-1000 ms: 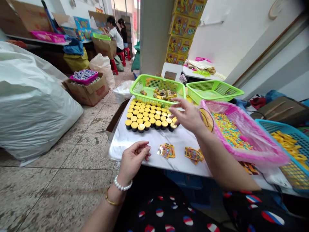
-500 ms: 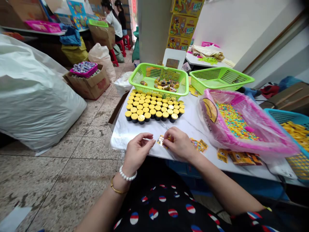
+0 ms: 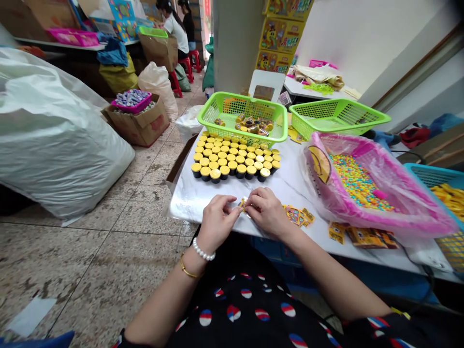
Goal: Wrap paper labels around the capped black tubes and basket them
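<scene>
A small, shiny yellow printed label (image 3: 243, 204) is between my two hands, just above the table's front part. My left hand (image 3: 218, 216), with a pearl bracelet and a gold bangle at the wrist, pinches its left edge between thumb and fingers. From the other side my right hand (image 3: 266, 212) grips it with curled fingertips. Part of the label is hidden by the fingers. Beside my right hand lies a loose pile of similar printed labels (image 3: 297, 216). Beyond both hands stand rows of small dark cups with yellow lids (image 3: 232, 159), packed close together.
Behind the cups sits a green basket (image 3: 210, 113) with wrapped cups inside. Another green basket (image 3: 337, 116) stands to its right. A plastic-lined pink basket (image 3: 409, 193) holds colourful candies. A blue basket (image 3: 420, 171) is far right. A large white sack (image 3: 61, 145) stands left.
My left hand has moved right and closed its pinch on the label's edge. My right hand stays on the label, its fingers shifted. The view has turned slightly left.
</scene>
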Tool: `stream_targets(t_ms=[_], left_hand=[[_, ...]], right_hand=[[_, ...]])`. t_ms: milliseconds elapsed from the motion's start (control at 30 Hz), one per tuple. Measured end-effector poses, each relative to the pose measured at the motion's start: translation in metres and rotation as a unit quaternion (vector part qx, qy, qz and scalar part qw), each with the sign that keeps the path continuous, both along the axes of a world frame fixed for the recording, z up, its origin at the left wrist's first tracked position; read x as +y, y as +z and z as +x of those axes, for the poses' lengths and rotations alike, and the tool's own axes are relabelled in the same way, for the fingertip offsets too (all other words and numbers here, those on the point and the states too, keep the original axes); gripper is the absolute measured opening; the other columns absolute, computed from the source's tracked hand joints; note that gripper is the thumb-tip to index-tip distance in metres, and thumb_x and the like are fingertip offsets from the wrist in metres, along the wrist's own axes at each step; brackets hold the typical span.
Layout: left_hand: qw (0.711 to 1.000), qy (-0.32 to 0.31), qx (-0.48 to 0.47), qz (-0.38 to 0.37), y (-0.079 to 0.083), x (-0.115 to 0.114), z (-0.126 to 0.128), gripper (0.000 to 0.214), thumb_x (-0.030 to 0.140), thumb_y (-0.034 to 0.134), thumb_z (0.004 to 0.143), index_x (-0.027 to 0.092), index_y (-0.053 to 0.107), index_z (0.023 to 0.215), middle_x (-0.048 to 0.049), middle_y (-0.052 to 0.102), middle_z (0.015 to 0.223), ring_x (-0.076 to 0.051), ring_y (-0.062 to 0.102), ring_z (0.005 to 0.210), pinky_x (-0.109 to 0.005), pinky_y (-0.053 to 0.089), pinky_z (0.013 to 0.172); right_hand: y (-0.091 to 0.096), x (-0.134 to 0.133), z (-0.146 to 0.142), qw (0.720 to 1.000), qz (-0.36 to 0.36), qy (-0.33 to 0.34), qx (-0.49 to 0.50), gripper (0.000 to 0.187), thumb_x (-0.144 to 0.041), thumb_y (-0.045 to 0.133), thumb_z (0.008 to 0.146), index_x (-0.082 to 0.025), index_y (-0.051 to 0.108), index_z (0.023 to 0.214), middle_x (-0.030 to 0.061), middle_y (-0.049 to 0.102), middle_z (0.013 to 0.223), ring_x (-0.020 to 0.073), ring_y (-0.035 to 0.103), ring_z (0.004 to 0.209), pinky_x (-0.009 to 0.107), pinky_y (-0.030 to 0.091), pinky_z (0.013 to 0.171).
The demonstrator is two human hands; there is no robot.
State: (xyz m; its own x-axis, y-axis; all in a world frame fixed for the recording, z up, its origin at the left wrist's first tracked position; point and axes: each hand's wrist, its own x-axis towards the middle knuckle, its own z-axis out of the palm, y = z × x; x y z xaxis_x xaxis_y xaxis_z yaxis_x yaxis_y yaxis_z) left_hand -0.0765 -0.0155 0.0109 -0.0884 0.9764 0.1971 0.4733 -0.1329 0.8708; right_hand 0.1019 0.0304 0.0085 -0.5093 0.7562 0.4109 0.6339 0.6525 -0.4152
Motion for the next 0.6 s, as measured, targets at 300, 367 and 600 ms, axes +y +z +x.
stream_targets(t_ms=[300,367,600], left_hand=[[0.998,0.013,0.065,0.015,0.000,0.007,0.003,0.022,0.014,0.067,0.081,0.014,0.069,0.103,-0.0093,0.068,0.099,-0.013,0.060,0.064,-0.029,0.053,0.068],[0.998,0.013,0.053,0.011,0.000,0.007,0.003,0.022,0.015,0.068,0.081,0.014,0.070,0.102,-0.0092,0.068,0.099,-0.013,0.060,0.064,-0.028,0.052,0.067],[0.990,-0.035,-0.120,-0.059,0.001,0.007,0.006,0.023,0.037,0.071,0.081,0.016,0.073,0.089,-0.0030,0.069,0.076,-0.012,0.056,0.058,-0.022,0.043,0.054]], right_hand=[[-0.006,0.002,-0.001,1.000,0.027,0.001,0.008,0.002,-0.020,0.067,0.086,-0.019,0.068,0.087,0.0109,0.068,0.105,0.0290,0.056,0.107,0.046,0.047,0.093],[-0.005,0.002,-0.002,0.999,0.025,-0.002,0.038,0.008,-0.016,0.064,0.086,-0.020,0.067,0.080,0.0090,0.069,0.099,0.0273,0.058,0.104,0.045,0.047,0.092],[0.006,-0.009,-0.009,0.976,-0.112,-0.018,0.186,0.018,-0.014,0.058,0.085,-0.022,0.064,0.100,0.0024,0.067,0.085,0.0168,0.063,0.078,0.031,0.050,0.073]])
